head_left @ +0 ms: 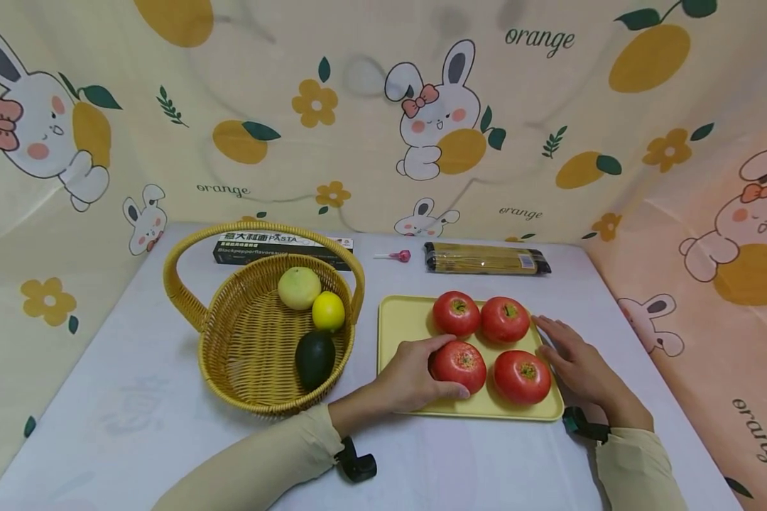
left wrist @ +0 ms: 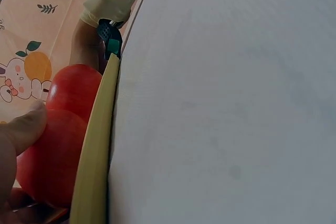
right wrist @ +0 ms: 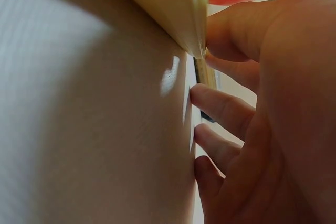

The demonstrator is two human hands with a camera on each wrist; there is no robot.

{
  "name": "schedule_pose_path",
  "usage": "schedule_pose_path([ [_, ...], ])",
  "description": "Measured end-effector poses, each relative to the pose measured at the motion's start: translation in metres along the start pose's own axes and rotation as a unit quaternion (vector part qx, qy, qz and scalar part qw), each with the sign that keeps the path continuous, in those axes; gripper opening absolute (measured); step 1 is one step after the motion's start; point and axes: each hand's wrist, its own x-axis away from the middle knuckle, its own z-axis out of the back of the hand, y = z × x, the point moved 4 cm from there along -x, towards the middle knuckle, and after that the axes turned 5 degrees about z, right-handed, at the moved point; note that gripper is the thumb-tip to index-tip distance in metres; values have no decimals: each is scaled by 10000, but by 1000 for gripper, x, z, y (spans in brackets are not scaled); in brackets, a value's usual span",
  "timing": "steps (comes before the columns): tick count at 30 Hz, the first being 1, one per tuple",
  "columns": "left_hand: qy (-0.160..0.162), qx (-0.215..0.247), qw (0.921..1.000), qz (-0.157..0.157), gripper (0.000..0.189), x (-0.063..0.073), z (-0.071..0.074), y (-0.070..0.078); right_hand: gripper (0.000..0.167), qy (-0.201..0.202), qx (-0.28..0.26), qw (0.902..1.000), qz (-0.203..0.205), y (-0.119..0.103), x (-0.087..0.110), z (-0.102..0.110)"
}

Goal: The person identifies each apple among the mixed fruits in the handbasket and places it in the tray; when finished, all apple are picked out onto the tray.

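Observation:
My left hand (head_left: 415,375) holds a red tomato (head_left: 460,368) at the front left of the yellow tray (head_left: 404,312), thumb in front and fingers behind. In the left wrist view its thumb lies along the tomato (left wrist: 52,156). Three other tomatoes sit on the tray: one at back left (head_left: 456,314), one at back right (head_left: 506,319), one at front right (head_left: 522,377). Beside the tray's right edge rests my right hand (head_left: 578,365). The right wrist view has its thumb at the tray rim (right wrist: 202,19) and its other fingers (right wrist: 223,111) spread by the white tabletop.
A wicker basket (head_left: 243,355) with a tall handle stands left of the tray. Inside are a pale green round fruit (head_left: 299,288), a lemon (head_left: 328,311) and a dark avocado (head_left: 315,360). Behind lie a pasta box (head_left: 281,252), a lollipop (head_left: 401,255) and a spaghetti pack (head_left: 486,259).

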Motion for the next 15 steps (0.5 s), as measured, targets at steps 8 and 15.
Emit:
schedule_pose_path([
  [8, 85, -867, 9962, -74, 95, 4, 11, 12, 73, -21, 51, 10000, -51, -2, 0, 2],
  [15, 45, -946, 9953, -222, 75, 29, 46, 37, 70, 238, 385, 9989, -155, -6, 8, 15],
])
